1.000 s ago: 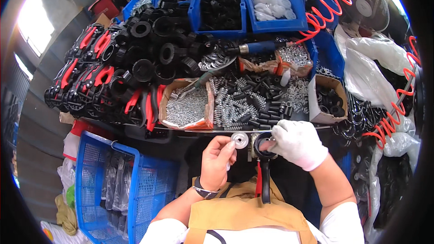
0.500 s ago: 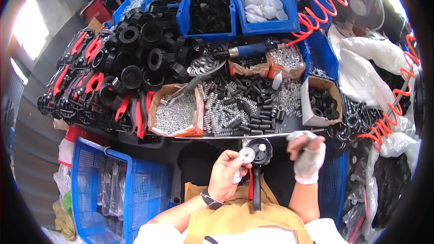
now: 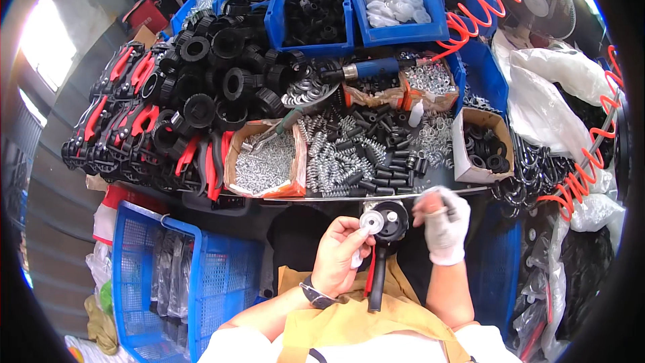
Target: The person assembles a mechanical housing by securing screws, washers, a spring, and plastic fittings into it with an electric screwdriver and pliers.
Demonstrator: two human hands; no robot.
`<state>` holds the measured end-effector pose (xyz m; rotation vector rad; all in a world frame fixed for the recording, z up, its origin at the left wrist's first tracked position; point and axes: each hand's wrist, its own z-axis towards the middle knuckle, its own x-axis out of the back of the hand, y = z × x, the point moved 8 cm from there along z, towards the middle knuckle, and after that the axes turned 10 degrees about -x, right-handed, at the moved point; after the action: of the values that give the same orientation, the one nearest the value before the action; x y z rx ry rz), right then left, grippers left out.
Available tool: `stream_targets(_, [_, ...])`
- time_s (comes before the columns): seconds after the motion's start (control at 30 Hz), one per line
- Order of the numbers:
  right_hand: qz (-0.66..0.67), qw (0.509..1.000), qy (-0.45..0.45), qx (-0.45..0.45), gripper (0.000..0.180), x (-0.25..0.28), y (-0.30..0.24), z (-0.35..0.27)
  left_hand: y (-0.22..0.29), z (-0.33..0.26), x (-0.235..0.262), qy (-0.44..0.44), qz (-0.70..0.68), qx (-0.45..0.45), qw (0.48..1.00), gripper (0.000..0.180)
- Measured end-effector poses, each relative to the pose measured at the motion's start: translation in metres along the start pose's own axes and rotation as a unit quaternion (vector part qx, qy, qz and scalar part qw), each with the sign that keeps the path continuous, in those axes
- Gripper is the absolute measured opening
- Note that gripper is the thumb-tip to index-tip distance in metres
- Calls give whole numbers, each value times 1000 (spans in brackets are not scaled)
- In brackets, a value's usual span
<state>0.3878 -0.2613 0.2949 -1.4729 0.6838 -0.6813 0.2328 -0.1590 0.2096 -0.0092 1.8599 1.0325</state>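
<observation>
My left hand (image 3: 336,255) pinches a white plastic disc with a hole in its middle (image 3: 371,222) between thumb and fingers. Another small white piece (image 3: 356,259) shows under those fingers. Right beside the disc is a black round housing (image 3: 393,222) at the bench's front edge, with a black handle (image 3: 378,281) and a red strip (image 3: 369,275) pointing down toward my apron. My right hand (image 3: 445,227), in a whitish glove with bare fingertips, is raised to the right of the housing, apart from it. Its fingers are bent and blurred; whether they hold anything is unclear.
Springs and black sleeves (image 3: 376,154) cover the bench, beside a carton of small screws (image 3: 265,165) and a carton of black rings (image 3: 484,141). Blue bins (image 3: 400,33) line the back. A blue power driver (image 3: 369,69) hangs on a red coiled hose. A blue basket (image 3: 191,282) stands lower left.
My right hand has risen slightly and moved a little left, its fingers more bent. The left hand still holds the white disc beside the housing. The whole view has shifted slightly.
</observation>
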Motion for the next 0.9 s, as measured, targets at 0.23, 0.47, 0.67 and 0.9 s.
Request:
stream_targets(0.23, [-32, 991, -36, 124, 27, -20, -16, 4, -1, 3, -3, 0, 0, 14, 1000, 17])
stream_targets(0.47, [24, 999, -21, 33, 26, 0, 5, 2, 2, 4, -5, -2, 2, 8, 1000, 16])
stream_targets(0.67, [47, 995, -16, 84, 26, -4, 1, 3, 2, 6, -6, -3, 6, 1, 1000, 16])
stream_targets(0.9, [-64, 990, -67, 104, 31, -20, -16, 4, 6, 4, -13, -5, 14, -5, 1000, 15])
